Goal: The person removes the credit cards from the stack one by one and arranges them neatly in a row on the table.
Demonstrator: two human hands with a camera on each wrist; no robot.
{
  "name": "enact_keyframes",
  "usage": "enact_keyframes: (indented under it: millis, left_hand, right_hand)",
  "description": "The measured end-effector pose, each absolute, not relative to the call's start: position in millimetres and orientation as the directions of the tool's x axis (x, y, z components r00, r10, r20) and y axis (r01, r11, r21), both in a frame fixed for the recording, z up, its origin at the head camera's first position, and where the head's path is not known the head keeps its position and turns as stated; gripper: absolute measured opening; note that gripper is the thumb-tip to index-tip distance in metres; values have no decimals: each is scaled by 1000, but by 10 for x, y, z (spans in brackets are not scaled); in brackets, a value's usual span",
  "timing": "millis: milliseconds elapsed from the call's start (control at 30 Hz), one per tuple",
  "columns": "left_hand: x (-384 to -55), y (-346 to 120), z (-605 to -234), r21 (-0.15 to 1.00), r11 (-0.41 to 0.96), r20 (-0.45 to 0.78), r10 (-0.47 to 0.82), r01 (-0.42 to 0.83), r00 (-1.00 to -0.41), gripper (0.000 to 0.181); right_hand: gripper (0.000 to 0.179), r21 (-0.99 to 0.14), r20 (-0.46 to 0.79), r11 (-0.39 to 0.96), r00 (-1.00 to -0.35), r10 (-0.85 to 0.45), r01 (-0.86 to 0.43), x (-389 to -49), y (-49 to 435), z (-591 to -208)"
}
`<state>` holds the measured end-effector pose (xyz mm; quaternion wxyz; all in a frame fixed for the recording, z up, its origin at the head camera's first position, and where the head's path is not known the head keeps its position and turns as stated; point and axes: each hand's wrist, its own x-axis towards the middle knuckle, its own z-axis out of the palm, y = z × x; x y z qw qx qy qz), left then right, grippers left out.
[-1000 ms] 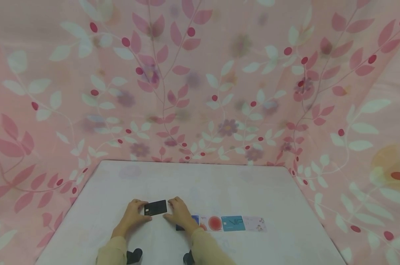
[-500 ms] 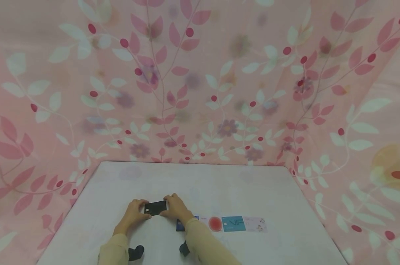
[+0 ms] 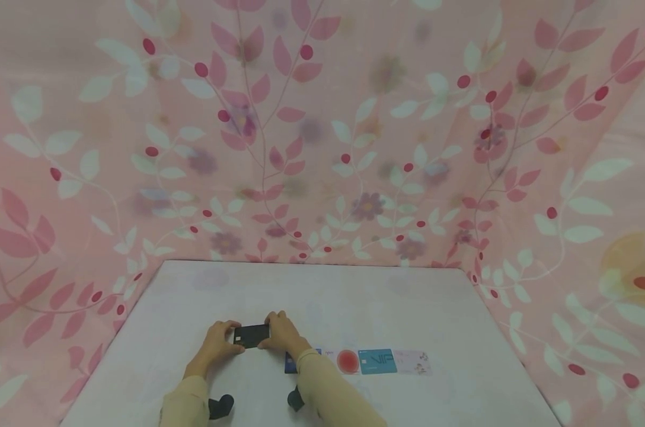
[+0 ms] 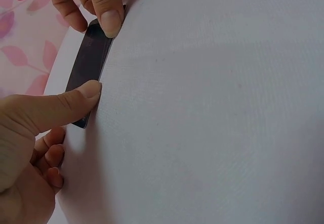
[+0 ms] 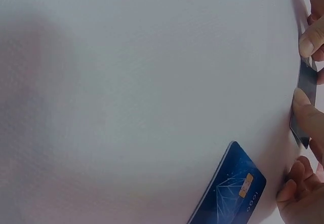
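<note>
A black card point(image 3: 252, 336) with a small chip mark lies close over the white table, held at its two short ends. My left hand point(image 3: 217, 344) pinches the left end, thumb along the near edge. At the right end my right hand point(image 3: 283, 334) grips it between thumb and fingers. In the left wrist view the black card point(image 4: 83, 62) shows layered edges near the right fingertips, like a small stack. A blue card point(image 5: 235, 183) with a gold chip lies beside the right hand in the right wrist view; the right forearm partly covers it in the head view.
To the right, in a row with the blue card, lie a card with a red circle point(image 3: 347, 362), a teal VIP card point(image 3: 377, 361) and a pale patterned card point(image 3: 413, 362). A pink floral curtain point(image 3: 322, 148) surrounds the white table point(image 3: 461, 320).
My right hand has moved left from just off the black card's right end and now grips it. The left hand and the cards in the row stay about where they were.
</note>
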<state>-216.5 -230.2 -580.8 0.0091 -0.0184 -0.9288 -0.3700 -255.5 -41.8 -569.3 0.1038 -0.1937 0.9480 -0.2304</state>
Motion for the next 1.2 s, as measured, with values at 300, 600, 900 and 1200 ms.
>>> enact_keyframes:
  millis: [300,600,900,1200]
  left_hand:
    - [-2127,-2323,-5870,714,699,46,3,35,-999,58]
    - [-2096,-2366,-5872,729,685,34,-4,22,-999,67]
    - [-2062,-2380,-5886,732,679,75,5,58,-997,64]
    - [-1870,-2349,-5867,777,629,-19,-30,-33,-999,69]
  right_hand:
    - [60,-614,-21,713,-896,-445,-339,-2486,-400,-5713]
    - [65,-522,48,746,-887,-459,-414,-2349,-376,-5688]
    - [65,-541,95,717,-879,-467,-440,-2282,-335,-5705]
    - [65,-453,70,769,-878,-474,-451,-2121,-279,-5620]
